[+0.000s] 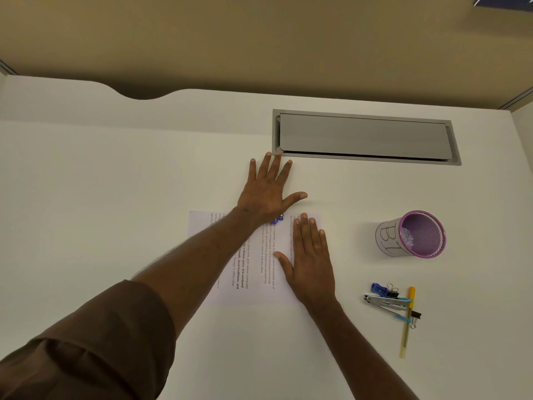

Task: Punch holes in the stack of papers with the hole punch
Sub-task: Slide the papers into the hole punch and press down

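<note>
Both hands lie spread flat: right hand (310,259) on the white printed paper stack (253,264), left hand (269,192) beyond it. Right of them, a purple mesh cup (415,235) holds white scraps (408,237).

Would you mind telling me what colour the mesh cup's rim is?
Purple, on the mesh cup lying on its side; the head view shows it clearly.

I'm at an office workstation: a white counter (115,174) with a grey flip-lid cable hatch (364,137) set into it and a tan partition panel (259,41) behind. Off to my right sit a purple mesh pen cup (415,234), a stapler (385,303), binder clips (392,290) and a yellow pen (407,321). A printed sheet of paper (259,272) lies in front of me.
</note>
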`<state>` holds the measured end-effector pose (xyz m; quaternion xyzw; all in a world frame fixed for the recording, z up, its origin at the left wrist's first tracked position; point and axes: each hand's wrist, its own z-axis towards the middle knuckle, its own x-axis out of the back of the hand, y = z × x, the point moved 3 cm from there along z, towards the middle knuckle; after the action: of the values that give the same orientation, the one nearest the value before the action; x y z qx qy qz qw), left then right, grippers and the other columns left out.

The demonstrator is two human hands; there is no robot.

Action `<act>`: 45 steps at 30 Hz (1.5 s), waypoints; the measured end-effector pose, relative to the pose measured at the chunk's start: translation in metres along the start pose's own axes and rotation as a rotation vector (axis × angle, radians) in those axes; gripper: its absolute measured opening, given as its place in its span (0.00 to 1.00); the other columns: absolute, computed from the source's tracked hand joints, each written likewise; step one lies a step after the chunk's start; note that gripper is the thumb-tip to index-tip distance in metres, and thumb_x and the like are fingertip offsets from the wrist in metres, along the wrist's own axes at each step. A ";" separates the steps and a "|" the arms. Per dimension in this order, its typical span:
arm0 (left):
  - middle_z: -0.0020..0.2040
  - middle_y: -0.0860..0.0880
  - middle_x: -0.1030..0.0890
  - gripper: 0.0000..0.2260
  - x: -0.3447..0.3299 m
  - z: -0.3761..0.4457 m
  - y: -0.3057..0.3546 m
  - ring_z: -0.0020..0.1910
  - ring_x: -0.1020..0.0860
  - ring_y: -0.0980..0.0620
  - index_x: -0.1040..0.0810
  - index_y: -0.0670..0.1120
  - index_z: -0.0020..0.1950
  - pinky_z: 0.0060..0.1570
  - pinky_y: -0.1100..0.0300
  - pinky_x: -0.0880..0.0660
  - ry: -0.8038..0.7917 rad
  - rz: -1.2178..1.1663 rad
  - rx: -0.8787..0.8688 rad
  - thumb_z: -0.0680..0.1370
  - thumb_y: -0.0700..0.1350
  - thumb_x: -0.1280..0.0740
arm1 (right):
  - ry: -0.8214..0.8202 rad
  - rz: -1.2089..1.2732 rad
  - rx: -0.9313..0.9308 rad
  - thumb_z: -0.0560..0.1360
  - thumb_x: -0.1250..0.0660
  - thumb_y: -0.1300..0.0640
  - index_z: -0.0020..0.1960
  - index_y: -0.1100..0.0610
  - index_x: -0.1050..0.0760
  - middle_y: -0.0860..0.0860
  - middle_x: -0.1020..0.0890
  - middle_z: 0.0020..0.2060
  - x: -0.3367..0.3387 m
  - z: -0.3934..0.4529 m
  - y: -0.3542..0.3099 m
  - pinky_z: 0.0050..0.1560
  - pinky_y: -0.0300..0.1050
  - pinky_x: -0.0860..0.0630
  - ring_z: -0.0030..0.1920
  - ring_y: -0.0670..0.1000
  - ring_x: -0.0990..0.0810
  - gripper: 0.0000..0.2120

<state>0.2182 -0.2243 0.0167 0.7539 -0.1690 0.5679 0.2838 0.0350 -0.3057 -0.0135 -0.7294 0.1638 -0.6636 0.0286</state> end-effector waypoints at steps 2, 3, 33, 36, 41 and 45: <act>0.82 0.45 0.62 0.42 -0.001 0.000 0.000 0.81 0.62 0.43 0.58 0.49 0.82 0.77 0.37 0.60 0.013 -0.005 -0.005 0.76 0.73 0.60 | 0.001 0.002 0.002 0.80 0.51 0.34 0.81 0.55 0.57 0.51 0.54 0.81 -0.001 0.000 0.000 0.79 0.52 0.55 0.80 0.52 0.57 0.38; 0.82 0.45 0.62 0.41 -0.001 0.001 -0.001 0.81 0.62 0.43 0.58 0.49 0.82 0.77 0.37 0.59 0.015 -0.004 -0.006 0.76 0.73 0.59 | 0.003 0.000 0.001 0.80 0.51 0.34 0.81 0.55 0.57 0.51 0.54 0.81 0.000 0.000 0.000 0.79 0.53 0.54 0.80 0.52 0.57 0.38; 0.82 0.44 0.62 0.38 -0.006 0.004 -0.002 0.81 0.62 0.41 0.60 0.50 0.82 0.75 0.33 0.59 0.020 0.020 -0.008 0.78 0.71 0.57 | 0.015 -0.007 0.011 0.80 0.52 0.34 0.81 0.55 0.57 0.51 0.54 0.81 0.001 0.000 -0.001 0.79 0.53 0.54 0.80 0.52 0.57 0.38; 0.82 0.44 0.62 0.39 -0.006 0.004 -0.002 0.81 0.62 0.42 0.60 0.50 0.82 0.75 0.33 0.59 0.023 0.022 -0.005 0.78 0.71 0.58 | 0.017 -0.010 0.010 0.80 0.51 0.34 0.81 0.55 0.58 0.51 0.55 0.81 0.000 0.000 -0.001 0.79 0.53 0.55 0.80 0.52 0.57 0.38; 0.82 0.44 0.62 0.39 -0.004 0.003 -0.001 0.81 0.62 0.42 0.60 0.50 0.82 0.76 0.34 0.58 0.019 0.019 -0.005 0.78 0.71 0.57 | 0.029 -0.004 0.009 0.80 0.50 0.34 0.81 0.55 0.58 0.51 0.55 0.81 -0.002 0.001 0.001 0.79 0.52 0.56 0.80 0.52 0.57 0.38; 0.82 0.45 0.62 0.38 0.001 0.002 0.001 0.81 0.62 0.43 0.61 0.49 0.82 0.76 0.35 0.59 0.012 0.007 -0.013 0.79 0.69 0.56 | 0.048 0.001 0.027 0.81 0.49 0.36 0.81 0.55 0.58 0.51 0.55 0.81 -0.002 0.000 0.002 0.79 0.53 0.54 0.80 0.52 0.57 0.38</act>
<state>0.2188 -0.2264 0.0175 0.7479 -0.1737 0.5725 0.2877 0.0348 -0.3069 -0.0159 -0.7127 0.1561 -0.6830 0.0350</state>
